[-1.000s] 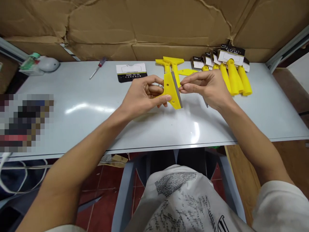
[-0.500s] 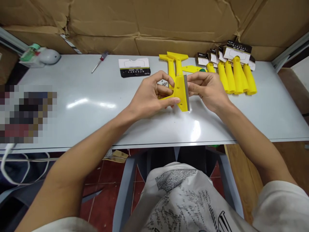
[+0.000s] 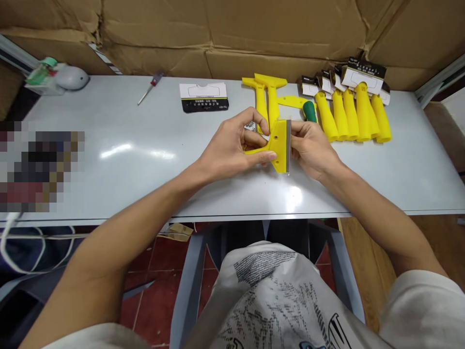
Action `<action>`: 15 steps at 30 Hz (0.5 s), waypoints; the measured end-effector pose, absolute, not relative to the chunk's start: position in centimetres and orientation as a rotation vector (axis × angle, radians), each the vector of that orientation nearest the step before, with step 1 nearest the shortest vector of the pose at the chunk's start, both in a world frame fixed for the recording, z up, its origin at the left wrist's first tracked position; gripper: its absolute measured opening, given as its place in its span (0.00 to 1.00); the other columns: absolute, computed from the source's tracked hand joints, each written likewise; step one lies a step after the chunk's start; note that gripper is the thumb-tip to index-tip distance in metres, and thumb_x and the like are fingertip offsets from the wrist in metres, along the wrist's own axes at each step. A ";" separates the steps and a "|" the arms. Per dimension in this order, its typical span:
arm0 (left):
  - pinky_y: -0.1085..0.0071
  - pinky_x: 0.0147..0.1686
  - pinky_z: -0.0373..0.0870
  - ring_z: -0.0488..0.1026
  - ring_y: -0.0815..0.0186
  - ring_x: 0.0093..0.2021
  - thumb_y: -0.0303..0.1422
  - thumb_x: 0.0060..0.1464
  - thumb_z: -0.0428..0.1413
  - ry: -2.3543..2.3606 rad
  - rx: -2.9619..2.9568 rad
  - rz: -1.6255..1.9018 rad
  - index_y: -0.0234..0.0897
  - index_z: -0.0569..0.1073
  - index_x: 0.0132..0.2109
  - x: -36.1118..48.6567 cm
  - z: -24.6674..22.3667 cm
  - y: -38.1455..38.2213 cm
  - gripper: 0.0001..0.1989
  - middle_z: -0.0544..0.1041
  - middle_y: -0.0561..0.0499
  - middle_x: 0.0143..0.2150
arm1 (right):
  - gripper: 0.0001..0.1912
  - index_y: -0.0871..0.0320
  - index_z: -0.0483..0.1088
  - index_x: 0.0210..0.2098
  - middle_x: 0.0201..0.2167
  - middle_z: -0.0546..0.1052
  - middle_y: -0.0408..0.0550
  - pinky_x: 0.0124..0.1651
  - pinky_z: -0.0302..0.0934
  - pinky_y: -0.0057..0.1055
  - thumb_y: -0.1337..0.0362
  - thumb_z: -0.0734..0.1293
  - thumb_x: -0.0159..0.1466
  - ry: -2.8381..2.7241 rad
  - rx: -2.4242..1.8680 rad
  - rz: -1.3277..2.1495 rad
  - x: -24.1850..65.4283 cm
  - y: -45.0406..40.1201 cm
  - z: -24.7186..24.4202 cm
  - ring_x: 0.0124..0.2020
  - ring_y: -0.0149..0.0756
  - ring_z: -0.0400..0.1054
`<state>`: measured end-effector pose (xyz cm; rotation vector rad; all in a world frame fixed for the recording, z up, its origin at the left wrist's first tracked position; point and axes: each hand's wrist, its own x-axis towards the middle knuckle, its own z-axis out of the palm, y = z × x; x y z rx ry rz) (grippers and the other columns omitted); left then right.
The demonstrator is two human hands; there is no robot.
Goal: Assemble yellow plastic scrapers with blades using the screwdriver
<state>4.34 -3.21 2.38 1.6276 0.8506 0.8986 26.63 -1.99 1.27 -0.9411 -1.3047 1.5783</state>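
My left hand (image 3: 238, 145) is closed round a yellow scraper (image 3: 279, 143), its thumb lying on the wide head and its fingers behind. A grey metal blade (image 3: 288, 145) runs along the head's right edge, facing right. At that edge, my right hand (image 3: 310, 148) is closed in a pinch; a thin clear plastic blade cover (image 3: 289, 172) shows along the blade, partly hidden by the fingers. Just beyond my hands lie two more yellow scrapers (image 3: 271, 94) and a flat yellow piece (image 3: 290, 101). By the right hand is a green-handled tool (image 3: 309, 111).
Several yellow handles (image 3: 350, 116) with black-and-white cards (image 3: 364, 77) lie at the back right. A loose card (image 3: 204, 98), a screwdriver (image 3: 150, 88) and a white rounded device (image 3: 71, 77) lie along the back. Cardboard (image 3: 156, 34) stands behind the table (image 3: 138, 189).
Both hands and the scraper have moved slightly right and down in the picture. A clear edge now shows along the blade. The green handle is more visible beside the right hand.
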 end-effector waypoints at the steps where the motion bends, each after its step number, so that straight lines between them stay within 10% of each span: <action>1: 0.65 0.35 0.83 0.90 0.56 0.36 0.46 0.56 0.82 0.846 1.632 0.900 0.45 0.69 0.49 4.3 2.4 -3.2 0.31 0.86 0.55 0.33 | 0.25 0.56 0.80 0.31 0.33 0.85 0.44 0.37 0.73 0.30 0.46 0.90 0.56 -1.297 -0.940 1.576 26.5 -2.1 1.4 0.33 0.32 0.76; 15: 0.63 0.37 0.84 0.87 0.59 0.34 0.50 0.55 0.83 0.828 1.674 0.945 0.46 0.71 0.49 4.4 2.4 -3.3 0.31 0.85 0.57 0.34 | 0.28 0.56 0.79 0.30 0.34 0.82 0.44 0.38 0.71 0.30 0.41 0.90 0.56 -1.263 -0.901 1.633 26.5 -2.6 1.9 0.36 0.33 0.75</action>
